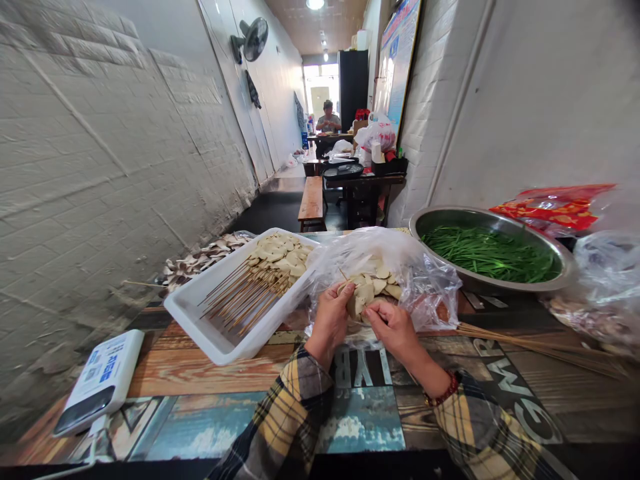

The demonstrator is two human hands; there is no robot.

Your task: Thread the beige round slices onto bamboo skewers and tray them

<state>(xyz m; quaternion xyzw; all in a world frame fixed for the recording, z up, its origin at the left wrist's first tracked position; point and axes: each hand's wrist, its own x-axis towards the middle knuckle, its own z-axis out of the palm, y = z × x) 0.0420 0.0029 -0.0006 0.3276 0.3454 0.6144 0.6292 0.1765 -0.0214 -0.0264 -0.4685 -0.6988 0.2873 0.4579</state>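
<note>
My left hand (331, 317) is closed, its thumb and fingers pinching thin pale slices (357, 305) at the front of an open plastic bag (425, 280). A thin stick tip shows just above that thumb. My right hand (395, 328) is closed in a pinch at the slices' lower edge, apparently around the wooden skewer, most of which is hidden. More pale slices (377, 283) lie inside the bag behind my hands. To the left, a white tray (220, 352) holds many loaded skewers (245, 297), slices toward the back and bare sticks toward me.
A metal bowl of green chives (490, 253) stands right. Bare skewers (540, 345) lie beside a plastic bag (610, 267). A white scale-like device (100, 380) with a cable sits front left, sliced mushrooms (205, 259) behind the tray. A person (329, 120) sits far back beyond a bench (313, 200).
</note>
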